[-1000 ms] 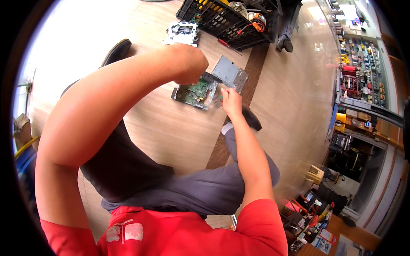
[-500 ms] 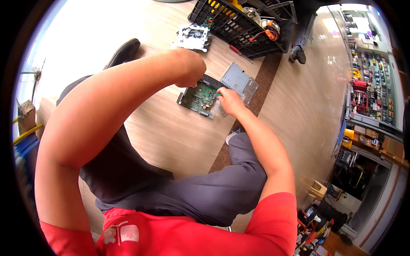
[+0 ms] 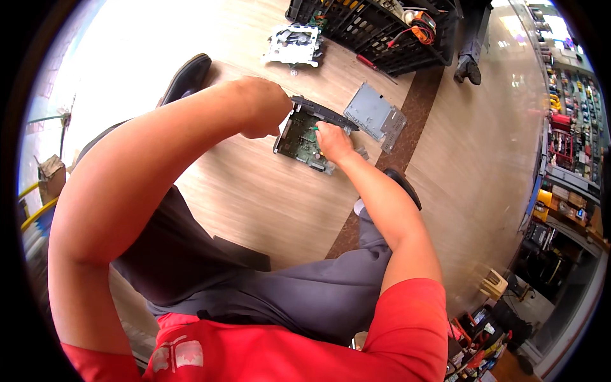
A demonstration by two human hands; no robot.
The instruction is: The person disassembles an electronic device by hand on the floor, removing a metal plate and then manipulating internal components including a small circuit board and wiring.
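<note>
An opened electronics unit [image 3: 296, 137] lies on the floor in front of me, its green circuit board [image 3: 304, 141] bare inside a dark metal casing. A long black front panel [image 3: 324, 113] runs along its far side. My left hand [image 3: 266, 108] is closed at the casing's left edge; its fingertips are mostly hidden. Over the board's right part, my right hand [image 3: 332, 141] pinches a small green tool [image 3: 314, 128], with most of it covered by the fingers. A flat grey metal cover [image 3: 369, 111] rests just right of the unit.
Beyond the unit sit a white-framed drive mechanism [image 3: 294, 46] and a black plastic crate [image 3: 375, 32] holding an orange meter [image 3: 423, 27]. A red-handled screwdriver [image 3: 367, 62] lies by the crate. Another person's shoe [image 3: 468, 71] is at the far right; stocked shelves [image 3: 569, 121] line the right side.
My right hand has shifted from the unit's right side to over the board with the green tool. The casing sits turned a little, and my left hand has moved slightly left and down.
</note>
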